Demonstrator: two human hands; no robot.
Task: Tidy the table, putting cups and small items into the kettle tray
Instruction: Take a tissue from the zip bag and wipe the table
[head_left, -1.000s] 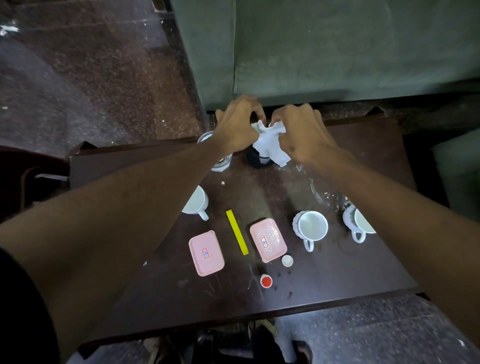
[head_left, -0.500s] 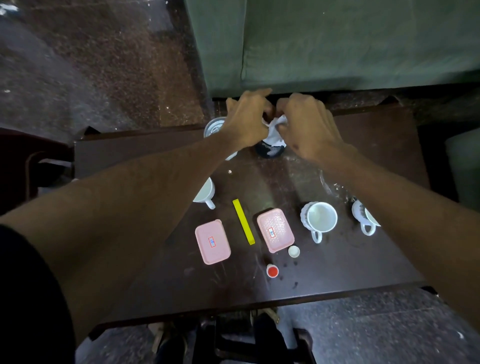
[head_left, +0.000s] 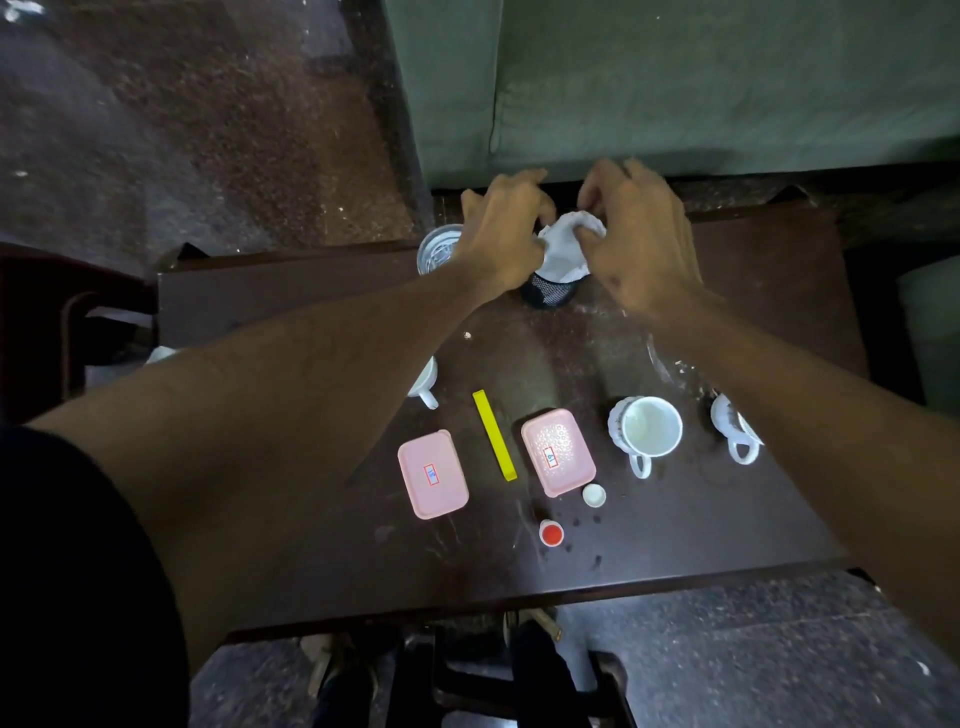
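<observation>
Dark wood makes up the bench, and everything here is placed against the black mesh cup standing at its far edge. Left of that cup sits a clear glass, partly hidden by the left hand. That hand is curled, its fingers pinching one side of a white cloth that sits stuffed in the mesh cup's mouth. The right hand is just right of the cup, also curled, and grips the cloth's other side.

Nearer than the mesh cup, from the left: a white cup mostly hidden under the left forearm, a pink lidded box, a yellow strip, a second pink box, a red cap and a white cap, then two white cups further right. No kettle tray can be made out from the head view.

The risk I see is the light mesh cup tipping towards the glass or off the far edge if the cloth is pushed or tugged unevenly. A forearm drawn back low could also knock the cups beneath it.
</observation>
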